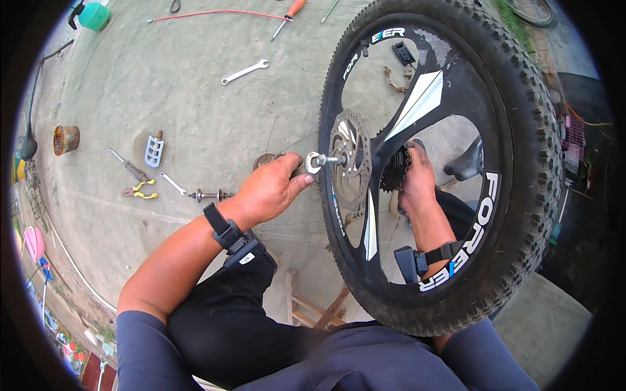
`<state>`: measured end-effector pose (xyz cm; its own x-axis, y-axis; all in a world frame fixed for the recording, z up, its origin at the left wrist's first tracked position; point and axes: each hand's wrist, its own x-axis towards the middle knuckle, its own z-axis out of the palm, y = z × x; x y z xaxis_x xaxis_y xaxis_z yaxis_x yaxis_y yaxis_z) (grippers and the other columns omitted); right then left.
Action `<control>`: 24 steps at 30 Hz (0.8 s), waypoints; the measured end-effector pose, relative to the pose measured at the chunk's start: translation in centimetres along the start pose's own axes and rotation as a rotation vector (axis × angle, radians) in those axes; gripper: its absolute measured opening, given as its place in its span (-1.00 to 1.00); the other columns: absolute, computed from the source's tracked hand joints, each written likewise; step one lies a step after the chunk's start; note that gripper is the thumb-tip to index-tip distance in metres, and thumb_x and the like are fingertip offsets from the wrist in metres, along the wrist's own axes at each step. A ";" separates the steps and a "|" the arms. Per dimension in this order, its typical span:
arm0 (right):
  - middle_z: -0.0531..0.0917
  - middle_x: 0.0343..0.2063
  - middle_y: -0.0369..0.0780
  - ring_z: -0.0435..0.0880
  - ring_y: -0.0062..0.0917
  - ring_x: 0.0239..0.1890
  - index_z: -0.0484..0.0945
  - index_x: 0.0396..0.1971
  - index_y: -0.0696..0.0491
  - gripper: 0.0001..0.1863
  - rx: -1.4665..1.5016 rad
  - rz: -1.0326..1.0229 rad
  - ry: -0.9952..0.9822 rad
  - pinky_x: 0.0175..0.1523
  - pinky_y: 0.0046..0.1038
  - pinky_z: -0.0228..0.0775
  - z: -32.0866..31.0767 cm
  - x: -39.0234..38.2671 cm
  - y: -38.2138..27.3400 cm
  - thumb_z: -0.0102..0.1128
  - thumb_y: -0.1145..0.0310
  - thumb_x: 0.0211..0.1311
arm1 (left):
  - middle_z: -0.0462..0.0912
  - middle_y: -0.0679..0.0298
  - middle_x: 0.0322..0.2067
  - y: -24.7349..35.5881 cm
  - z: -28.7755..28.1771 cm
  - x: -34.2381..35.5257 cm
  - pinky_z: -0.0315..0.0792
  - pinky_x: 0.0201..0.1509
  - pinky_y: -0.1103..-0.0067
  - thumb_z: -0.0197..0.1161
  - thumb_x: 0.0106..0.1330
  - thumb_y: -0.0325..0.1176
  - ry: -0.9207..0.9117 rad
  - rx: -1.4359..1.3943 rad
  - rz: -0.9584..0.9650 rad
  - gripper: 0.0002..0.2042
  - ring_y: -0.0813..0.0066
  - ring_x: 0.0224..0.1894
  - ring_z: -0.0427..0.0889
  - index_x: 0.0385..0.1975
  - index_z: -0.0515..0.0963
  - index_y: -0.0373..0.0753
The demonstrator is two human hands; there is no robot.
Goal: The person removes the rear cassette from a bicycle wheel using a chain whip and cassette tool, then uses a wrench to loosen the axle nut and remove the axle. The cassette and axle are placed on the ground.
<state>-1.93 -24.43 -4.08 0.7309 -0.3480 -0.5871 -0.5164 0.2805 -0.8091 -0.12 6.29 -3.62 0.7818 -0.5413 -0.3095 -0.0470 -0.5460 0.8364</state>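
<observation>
On the concrete I can see a silver spanner, an orange-handled screwdriver, yellow-handled pliers, a loose pedal, a spare axle, a rusty tin and a green jug.

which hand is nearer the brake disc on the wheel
Left. The left hand holds a wrench at the axle just beside the brake disc; the right hand is behind the spokes at the sprocket cluster.

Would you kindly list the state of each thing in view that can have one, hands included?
Bicycle wheel: upright, held between both hands.
Left hand: closed on a wrench at the axle.
Wrench: on the axle nut.
Right hand: gripping the sprocket cluster.
Sprocket cluster: mounted on the hub.
Spare spanner: lying flat on the concrete.
Pliers: on the ground, handles spread.
</observation>
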 end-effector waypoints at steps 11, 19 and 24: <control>0.63 -0.29 -0.35 0.61 -0.65 -0.33 0.54 0.01 0.02 -0.75 0.042 -0.004 0.036 -0.34 -0.53 0.46 0.5 -0.4 -0.3 -0.01 0.29 0.46 | 0.42 0.13 -0.42 -0.9 1.0 1.1 0.41 -0.17 0.36 0.20 0.52 -0.10 -0.023 -0.215 0.077 -0.65 0.29 -0.33 0.39 -0.22 0.35 -0.30; 0.63 -0.29 -0.32 0.62 -0.66 -0.33 0.54 -0.01 0.05 -0.76 0.075 -0.031 0.024 -0.30 -0.55 0.48 1.0 -0.6 -0.4 -0.03 0.33 0.47 | 0.46 0.33 -0.43 -0.4 2.2 0.6 0.50 -0.26 0.55 0.03 0.61 -0.06 -0.073 -0.377 -0.017 -0.67 0.59 -0.38 0.48 -0.22 0.36 -0.24; 0.63 -0.30 -0.30 0.62 -0.65 -0.34 0.53 -0.03 0.09 -0.77 0.111 -0.034 0.003 -0.29 -0.55 0.50 1.0 -0.5 -0.3 -0.05 0.38 0.47 | 0.45 0.33 -0.42 0.8 2.9 -0.4 0.52 -0.26 0.55 -0.05 0.64 -0.04 -0.126 -0.719 -0.186 -0.66 0.56 -0.38 0.50 -0.18 0.36 -0.23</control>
<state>-1.73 -23.47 -3.47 0.7457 -0.3615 -0.5598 -0.4388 0.3658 -0.8208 -2.27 4.20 -4.11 0.6580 -0.5734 -0.4881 0.5305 -0.1070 0.8409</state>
